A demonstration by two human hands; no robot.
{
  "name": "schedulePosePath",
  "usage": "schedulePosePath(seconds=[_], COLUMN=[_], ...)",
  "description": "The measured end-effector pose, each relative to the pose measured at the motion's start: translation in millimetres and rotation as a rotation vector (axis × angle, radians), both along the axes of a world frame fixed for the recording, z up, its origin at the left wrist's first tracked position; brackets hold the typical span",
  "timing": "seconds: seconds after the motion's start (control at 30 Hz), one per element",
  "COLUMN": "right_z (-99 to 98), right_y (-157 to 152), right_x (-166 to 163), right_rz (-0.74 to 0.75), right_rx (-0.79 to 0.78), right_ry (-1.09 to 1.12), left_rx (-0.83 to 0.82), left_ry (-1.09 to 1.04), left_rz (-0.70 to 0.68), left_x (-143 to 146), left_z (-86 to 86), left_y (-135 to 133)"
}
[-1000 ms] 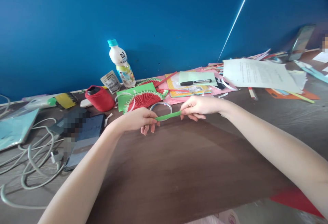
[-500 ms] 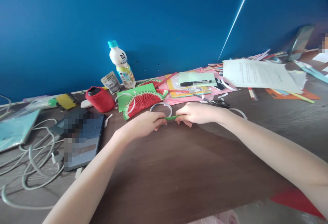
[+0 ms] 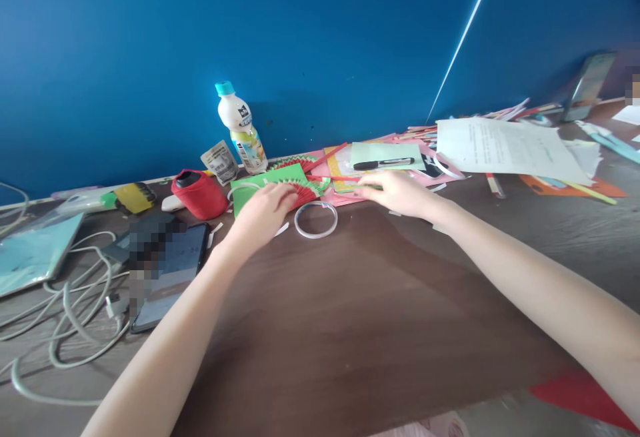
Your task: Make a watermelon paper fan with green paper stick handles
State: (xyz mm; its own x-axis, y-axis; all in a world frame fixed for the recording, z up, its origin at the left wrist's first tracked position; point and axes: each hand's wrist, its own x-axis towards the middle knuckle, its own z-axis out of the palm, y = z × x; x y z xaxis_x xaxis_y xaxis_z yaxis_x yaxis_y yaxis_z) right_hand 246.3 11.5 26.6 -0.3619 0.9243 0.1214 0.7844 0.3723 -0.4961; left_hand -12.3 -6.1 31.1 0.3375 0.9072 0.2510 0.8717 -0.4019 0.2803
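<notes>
The left hand's (image 3: 265,213) fingers curl over the fan (image 3: 307,193), pinching or not I cannot tell; the right hand's (image 3: 393,191), loosely parted, hover by the pink sheet (image 3: 345,199). Seemingly a reach for the fan, behind the tape (image 3: 316,235); lifting calls for a light pinch.

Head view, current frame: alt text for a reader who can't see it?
A person's left hand partly hides a red-and-green pleated paper fan; their right hand is near a black pen on paper. A pale ring lies between the hands on a dark table, with a bottle behind, by a blue wall.
</notes>
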Motion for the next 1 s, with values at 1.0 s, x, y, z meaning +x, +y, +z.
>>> schedulePosePath(seconds=[1.0], right_z=[-32.4], right_y=[110], right_x=[-143], right_rz=[-0.035], right_rx=[0.266], right_ry=[0.103], left_rx=[-0.036], left_ry=[0.208], left_rz=[0.089], left_x=[-34], left_z=[-31.2], left_y=[15])
